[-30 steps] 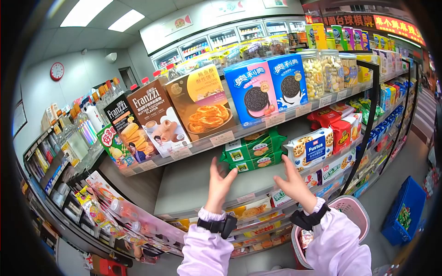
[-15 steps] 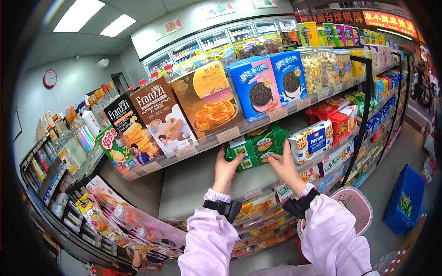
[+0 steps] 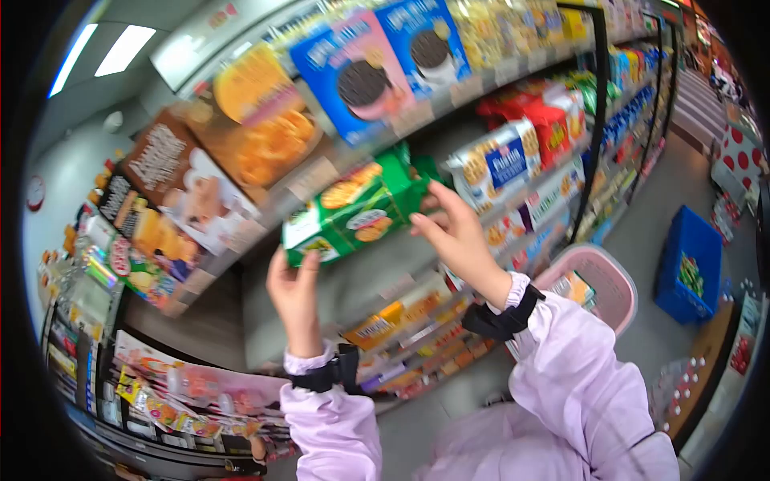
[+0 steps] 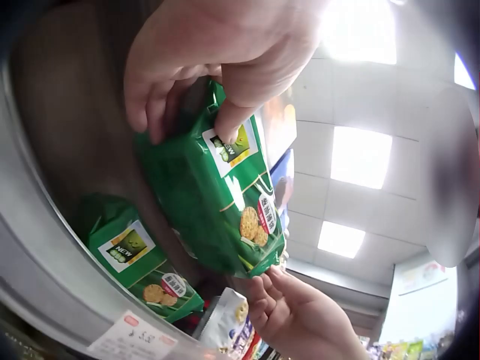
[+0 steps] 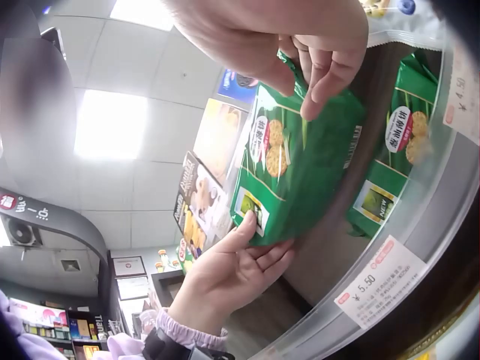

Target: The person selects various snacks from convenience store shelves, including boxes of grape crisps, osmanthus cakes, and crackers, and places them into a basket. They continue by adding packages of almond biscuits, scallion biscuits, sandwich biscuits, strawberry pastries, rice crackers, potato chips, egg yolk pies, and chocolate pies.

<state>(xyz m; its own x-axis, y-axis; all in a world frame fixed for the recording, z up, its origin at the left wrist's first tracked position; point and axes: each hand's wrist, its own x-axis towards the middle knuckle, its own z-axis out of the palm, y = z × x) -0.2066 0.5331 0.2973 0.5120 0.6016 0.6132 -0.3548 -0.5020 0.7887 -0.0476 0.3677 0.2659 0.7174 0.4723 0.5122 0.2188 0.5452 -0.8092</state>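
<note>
Both hands hold a green biscuit pack (image 3: 353, 207) tilted in front of the shelf, under the upper row of boxes. The left hand (image 3: 295, 301) grips its lower left end, thumb on the printed face near the white label, as the left wrist view (image 4: 225, 60) shows. At the other end the right hand (image 3: 461, 236) pinches the crimped wrapper between thumb and fingers, seen close in the right wrist view (image 5: 277, 45). Behind it, a second green pack (image 4: 142, 259) lies on the shelf, also visible in the right wrist view (image 5: 397, 142).
Boxes of biscuits (image 3: 353, 76) line the upper shelf. A white Fustua pack (image 3: 493, 164) and red packs (image 3: 545, 120) stand to the right. On the floor are a pink basket (image 3: 618, 276) with items inside and a blue crate (image 3: 682, 268). A price tag (image 5: 380, 281) hangs on the shelf edge.
The hands have closed on the green pack, lifted it off the shelf and drawn it left and closer. The head view has turned toward the right and down.
</note>
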